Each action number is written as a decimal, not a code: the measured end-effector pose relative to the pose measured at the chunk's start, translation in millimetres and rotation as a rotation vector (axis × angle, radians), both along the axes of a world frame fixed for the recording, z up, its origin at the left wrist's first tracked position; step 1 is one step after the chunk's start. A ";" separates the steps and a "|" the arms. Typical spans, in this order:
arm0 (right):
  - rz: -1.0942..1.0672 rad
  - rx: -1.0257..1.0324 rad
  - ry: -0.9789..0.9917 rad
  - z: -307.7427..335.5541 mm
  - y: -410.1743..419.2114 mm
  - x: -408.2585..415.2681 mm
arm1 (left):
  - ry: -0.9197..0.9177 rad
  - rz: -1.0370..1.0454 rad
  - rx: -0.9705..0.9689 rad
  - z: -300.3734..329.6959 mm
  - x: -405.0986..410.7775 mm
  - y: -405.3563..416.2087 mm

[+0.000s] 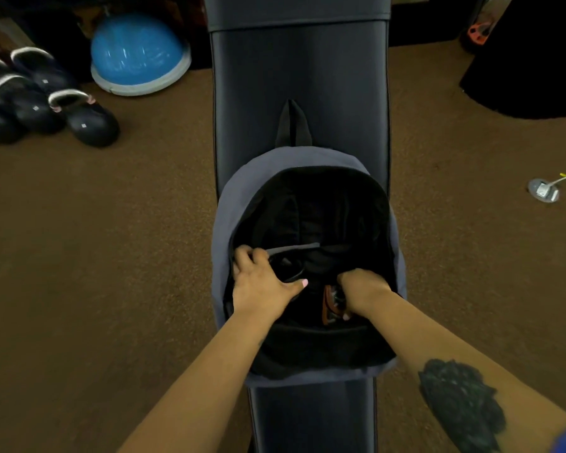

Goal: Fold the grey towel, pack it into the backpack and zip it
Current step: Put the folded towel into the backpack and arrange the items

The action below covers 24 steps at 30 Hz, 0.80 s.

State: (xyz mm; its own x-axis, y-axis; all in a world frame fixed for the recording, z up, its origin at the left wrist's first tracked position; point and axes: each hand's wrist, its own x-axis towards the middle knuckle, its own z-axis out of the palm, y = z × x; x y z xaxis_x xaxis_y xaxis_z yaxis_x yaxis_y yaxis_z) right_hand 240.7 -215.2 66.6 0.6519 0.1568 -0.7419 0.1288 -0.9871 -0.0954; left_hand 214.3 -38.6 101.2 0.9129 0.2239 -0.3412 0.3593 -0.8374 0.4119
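The grey backpack [229, 204] lies open on a black padded bench [301, 76], with its dark inside facing up. My left hand [262, 286] is inside the opening on the left, fingers closed on a grey fabric edge [294, 248] of the backpack. On the right, my right hand [363, 289] is curled down into the bag with its fingertips hidden. A dark bundle of cloth [324, 261], possibly the grey towel, lies between my hands deep in the bag. An orange-and-black object [329, 305] sits beside my right thumb.
The bench runs down the middle of a brown carpet. Several dark kettlebells [79, 116] and a blue half-ball trainer [138, 53] stand on the floor at the far left. A floor socket with a cable [543, 189] is at the right, and a black mat [530, 73] beyond it.
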 end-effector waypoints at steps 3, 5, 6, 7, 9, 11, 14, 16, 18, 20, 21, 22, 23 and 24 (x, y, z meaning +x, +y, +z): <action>-0.061 0.053 0.049 1.5 -4.2 5.9 | -0.085 -0.034 0.111 0.0 -3.1 -2.4; -0.090 0.081 0.073 4.5 -7.0 10.0 | -0.102 -0.007 0.096 0.0 -6.1 -3.1; -0.100 0.092 0.092 6.8 -8.1 11.6 | -0.099 0.005 0.060 0.0 -7.2 -3.1; -0.115 0.110 0.107 9.6 -8.7 12.9 | -0.101 0.002 0.015 0.0 -8.0 -2.8; -0.168 0.173 0.106 13.4 -8.2 16.6 | -0.134 -0.051 -0.062 -1.0 -9.2 -1.5; -0.218 0.227 0.082 18.7 -4.7 20.9 | -0.174 -0.106 -0.114 -3.5 -9.7 1.1; -0.153 0.204 0.089 22.0 7.6 27.1 | -0.181 -0.129 -0.180 -4.3 -10.5 4.5; -0.059 0.135 0.073 19.5 18.7 27.9 | -0.173 -0.138 -0.212 -4.2 -11.6 8.6; -0.010 0.096 0.033 15.3 27.4 27.0 | -0.166 -0.163 -0.247 -4.9 -13.2 12.5; -0.007 0.091 -0.017 12.3 31.3 24.0 | -0.168 -0.165 -0.291 -6.2 -14.2 16.5; -0.016 0.091 -0.039 11.4 31.7 22.5 | -0.170 -0.153 -0.312 -6.4 -13.9 18.0; -0.020 0.087 -0.058 10.0 31.6 21.3 | -0.165 -0.137 -0.331 -6.4 -12.7 19.2; -0.018 0.079 -0.069 8.2 31.4 20.0 | -0.148 -0.121 -0.349 -5.7 -10.6 19.9; -0.014 0.071 -0.076 6.0 31.6 18.7 | -0.119 -0.114 -0.365 -4.8 -7.9 20.2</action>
